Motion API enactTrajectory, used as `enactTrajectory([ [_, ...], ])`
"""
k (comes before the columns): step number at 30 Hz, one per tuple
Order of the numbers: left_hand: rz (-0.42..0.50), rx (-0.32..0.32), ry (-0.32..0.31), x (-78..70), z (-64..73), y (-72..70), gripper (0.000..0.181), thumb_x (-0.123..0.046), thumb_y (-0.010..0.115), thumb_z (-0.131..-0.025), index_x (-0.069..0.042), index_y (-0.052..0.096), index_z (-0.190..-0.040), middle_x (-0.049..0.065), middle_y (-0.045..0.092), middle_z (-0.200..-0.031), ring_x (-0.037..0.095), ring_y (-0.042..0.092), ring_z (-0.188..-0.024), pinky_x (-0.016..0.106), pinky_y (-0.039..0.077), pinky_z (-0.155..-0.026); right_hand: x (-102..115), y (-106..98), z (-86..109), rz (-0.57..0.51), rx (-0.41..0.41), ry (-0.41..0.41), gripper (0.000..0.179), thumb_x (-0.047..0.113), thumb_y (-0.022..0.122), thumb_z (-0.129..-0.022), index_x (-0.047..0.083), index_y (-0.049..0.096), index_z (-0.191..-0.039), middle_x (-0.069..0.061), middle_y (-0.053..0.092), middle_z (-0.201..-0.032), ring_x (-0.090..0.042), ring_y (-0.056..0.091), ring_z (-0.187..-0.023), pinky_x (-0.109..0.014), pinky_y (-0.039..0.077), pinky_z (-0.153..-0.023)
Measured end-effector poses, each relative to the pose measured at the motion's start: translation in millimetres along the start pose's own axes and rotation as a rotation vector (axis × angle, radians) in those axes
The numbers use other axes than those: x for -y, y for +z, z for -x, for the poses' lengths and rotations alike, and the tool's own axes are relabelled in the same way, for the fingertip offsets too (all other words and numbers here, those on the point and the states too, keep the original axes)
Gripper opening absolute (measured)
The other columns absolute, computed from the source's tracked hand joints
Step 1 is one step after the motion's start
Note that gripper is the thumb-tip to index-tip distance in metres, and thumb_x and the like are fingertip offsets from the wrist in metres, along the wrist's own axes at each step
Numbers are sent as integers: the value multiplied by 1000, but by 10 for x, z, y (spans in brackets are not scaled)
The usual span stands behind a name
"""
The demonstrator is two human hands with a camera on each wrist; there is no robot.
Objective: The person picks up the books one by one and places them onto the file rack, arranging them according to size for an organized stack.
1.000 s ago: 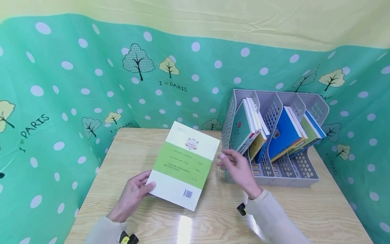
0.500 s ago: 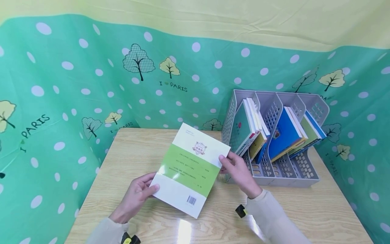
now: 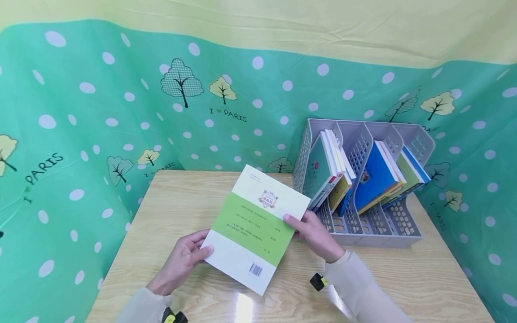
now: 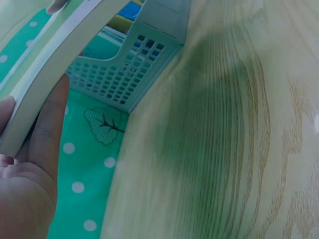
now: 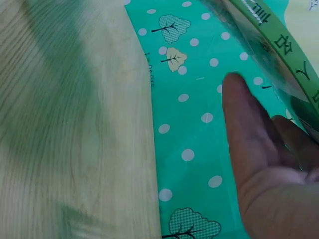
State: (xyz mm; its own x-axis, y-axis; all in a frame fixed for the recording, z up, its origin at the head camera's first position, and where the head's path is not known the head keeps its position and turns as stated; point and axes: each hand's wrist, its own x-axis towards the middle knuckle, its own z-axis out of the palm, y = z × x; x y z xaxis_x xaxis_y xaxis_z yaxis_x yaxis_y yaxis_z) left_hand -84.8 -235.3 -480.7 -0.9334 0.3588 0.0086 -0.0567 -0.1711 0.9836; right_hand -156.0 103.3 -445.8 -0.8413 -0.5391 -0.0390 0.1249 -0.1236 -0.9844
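Observation:
A thin book (image 3: 254, 229), white with a broad green band and a barcode, is held tilted above the table between both hands. My left hand (image 3: 181, 260) pinches its lower left edge, thumb on the cover and fingers beneath. At the right edge, my right hand (image 3: 317, 235) grips the book with the thumb on top; its other fingers are mostly hidden underneath in the head view. The left wrist view shows the book's page edges (image 4: 55, 64) between thumb and fingers. In the right wrist view the green spine (image 5: 284, 45) with printed characters passes above the right hand's fingers.
A grey file rack (image 3: 363, 240) with several compartments stands at the back right, close to the right hand. A teal book (image 3: 319, 168), a blue book (image 3: 373, 179) and others lean inside it. Behind the wooden table (image 3: 161, 202) hangs a green dotted curtain (image 3: 133, 80).
My right hand has come to the book's right edge and taken hold of it. The book has shifted slightly right and towards me, with the left hand still holding it.

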Motion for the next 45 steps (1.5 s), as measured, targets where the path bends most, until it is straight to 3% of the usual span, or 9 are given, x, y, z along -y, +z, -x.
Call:
enactTrajectory([
  [3, -1, 8, -6, 1, 3, 2, 45, -3, 54, -95, 11, 40, -136, 16, 66, -115, 31, 67, -97, 43, 55, -79, -27, 26, -3, -67, 53, -11, 45, 20, 47, -101, -2, 40, -140, -18, 61, -124, -33, 64, -104, -48, 53, -83],
  [7, -1, 17, -6, 8, -1, 7, 46, -4, 54, -95, 11, 40, -136, 14, 66, -116, 31, 66, -98, 42, 54, -80, -26, 67, 13, -88, 57, -12, 45, 13, 51, -99, 1, 40, -140, -20, 60, -124, -37, 64, -103, -50, 53, -80],
  [12, 9, 24, 1, 29, -13, 3, 45, -3, 54, -95, 10, 40, -135, 13, 66, -116, 31, 66, -98, 43, 54, -80, 9, 118, 44, -57, 43, -6, 47, 12, 55, -97, 3, 40, -141, -22, 61, -122, -42, 64, -99, -53, 53, -76],
  [19, 5, 10, -20, 41, -34, 3, 46, -4, 56, -94, 10, 40, -135, 15, 64, -118, 32, 65, -100, 43, 54, -82, 57, 197, 90, 30, -42, -28, 44, 17, 57, -96, 3, 46, -137, -20, 64, -116, -40, 67, -93, -52, 55, -71],
  [28, 18, 19, -53, 77, -94, -5, 49, -5, 56, -94, 11, 38, -137, 16, 63, -120, 32, 64, -103, 43, 53, -84, 144, 288, 160, 180, -114, -103, 37, 14, 58, -95, 2, 53, -130, -19, 68, -109, -34, 69, -86, -47, 57, -65],
  [39, 44, 18, -123, 203, -217, -3, 50, -6, 60, -92, 7, 41, -137, 17, 62, -121, 30, 62, -106, 39, 52, -89, 197, 386, 215, 310, -129, -286, 37, 1, 60, -91, 1, 55, -128, -16, 66, -115, -26, 70, -90, -39, 57, -74],
  [45, 57, 7, -131, 236, -294, 29, 51, -7, 62, -90, 9, 42, -134, 17, 63, -119, 30, 63, -105, 41, 50, -91, 251, 419, 275, 323, -118, -332, 45, -1, 60, -91, 3, 50, -134, -16, 62, -123, -27, 68, -96, -39, 56, -76],
])
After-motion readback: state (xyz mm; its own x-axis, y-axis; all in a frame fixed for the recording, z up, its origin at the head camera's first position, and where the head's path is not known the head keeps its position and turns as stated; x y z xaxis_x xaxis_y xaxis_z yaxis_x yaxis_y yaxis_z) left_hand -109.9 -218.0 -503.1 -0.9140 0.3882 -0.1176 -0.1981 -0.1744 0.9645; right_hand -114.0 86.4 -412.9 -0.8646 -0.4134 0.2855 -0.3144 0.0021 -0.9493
